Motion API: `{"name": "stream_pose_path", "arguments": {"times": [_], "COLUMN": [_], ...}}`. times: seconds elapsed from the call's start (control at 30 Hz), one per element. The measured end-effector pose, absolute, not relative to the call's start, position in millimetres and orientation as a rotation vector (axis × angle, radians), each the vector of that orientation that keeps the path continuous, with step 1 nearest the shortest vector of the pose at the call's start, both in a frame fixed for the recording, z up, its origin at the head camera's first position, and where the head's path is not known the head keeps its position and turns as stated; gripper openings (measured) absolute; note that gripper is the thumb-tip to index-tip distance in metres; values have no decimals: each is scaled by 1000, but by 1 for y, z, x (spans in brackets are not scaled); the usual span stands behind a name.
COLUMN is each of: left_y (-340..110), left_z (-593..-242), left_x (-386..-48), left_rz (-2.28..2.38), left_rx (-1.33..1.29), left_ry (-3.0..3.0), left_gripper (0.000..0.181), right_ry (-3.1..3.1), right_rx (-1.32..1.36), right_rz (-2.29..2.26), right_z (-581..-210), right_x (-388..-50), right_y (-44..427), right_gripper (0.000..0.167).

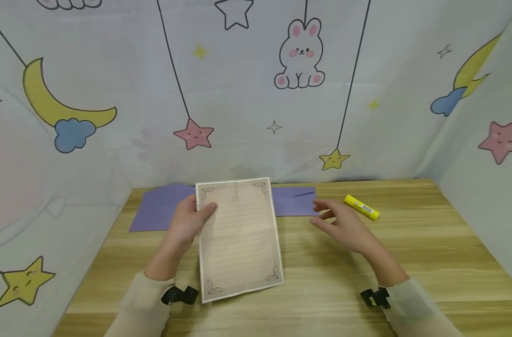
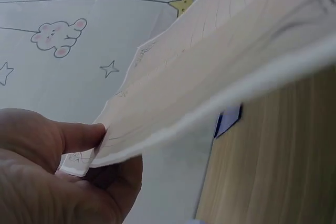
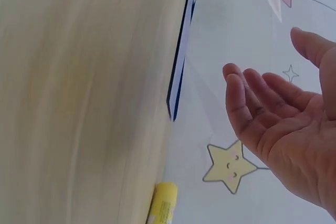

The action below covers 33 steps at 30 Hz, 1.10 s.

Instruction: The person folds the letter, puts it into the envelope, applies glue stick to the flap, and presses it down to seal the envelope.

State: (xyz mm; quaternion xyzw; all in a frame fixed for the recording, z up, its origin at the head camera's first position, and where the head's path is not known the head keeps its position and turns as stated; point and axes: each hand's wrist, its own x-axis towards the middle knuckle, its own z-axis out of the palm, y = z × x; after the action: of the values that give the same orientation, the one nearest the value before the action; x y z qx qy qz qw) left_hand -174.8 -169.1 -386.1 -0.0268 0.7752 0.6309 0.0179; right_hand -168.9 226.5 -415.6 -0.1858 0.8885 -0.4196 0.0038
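Observation:
A sheet of lined letter paper (image 1: 239, 238) with ornate corners is held up over the table. My left hand (image 1: 190, 220) pinches its left edge, thumb on the front and fingers behind. In the left wrist view the letter paper (image 2: 173, 103) slants away from the thumb and curled fingers of the left hand (image 2: 68, 166). My right hand (image 1: 342, 224) hovers to the right of the paper with fingers loosely bent, holding nothing. The right wrist view shows that hand (image 3: 294, 124) palm in sight, apart from everything.
Purple envelopes lie behind the paper, one at the left (image 1: 154, 210) and one at the right (image 1: 293, 201); the paper hides part of them. A yellow glue stick (image 1: 362, 207) lies beyond the right hand on the wooden table (image 1: 407, 243). A printed curtain (image 1: 247, 93) hangs behind.

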Motion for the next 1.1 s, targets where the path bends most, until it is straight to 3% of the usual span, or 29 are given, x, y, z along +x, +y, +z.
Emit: {"name": "stream_pose_path", "arguments": {"times": [0.27, 0.43, 0.57, 1.1], "left_y": [-111, -93, -90, -109], "left_z": [-405, -414, -421, -432], "left_x": [-197, -204, -205, -181], "left_rz": [2068, 2104, 2106, 2053], "left_rx": [-49, -35, -8, 90], "left_ry": [2194, 2077, 2033, 2072], "left_gripper": [33, 33, 34, 59], "right_ry": [2499, 2466, 2446, 2434], "right_rx": [-313, -176, -80, 103], "right_rz": [-1628, -1645, -1685, -1828], "right_z": [-418, -420, -424, -424], "right_x": [-174, -177, -177, -182], "right_y": [203, 199, 200, 207], "right_gripper": [55, 40, 34, 35]}}
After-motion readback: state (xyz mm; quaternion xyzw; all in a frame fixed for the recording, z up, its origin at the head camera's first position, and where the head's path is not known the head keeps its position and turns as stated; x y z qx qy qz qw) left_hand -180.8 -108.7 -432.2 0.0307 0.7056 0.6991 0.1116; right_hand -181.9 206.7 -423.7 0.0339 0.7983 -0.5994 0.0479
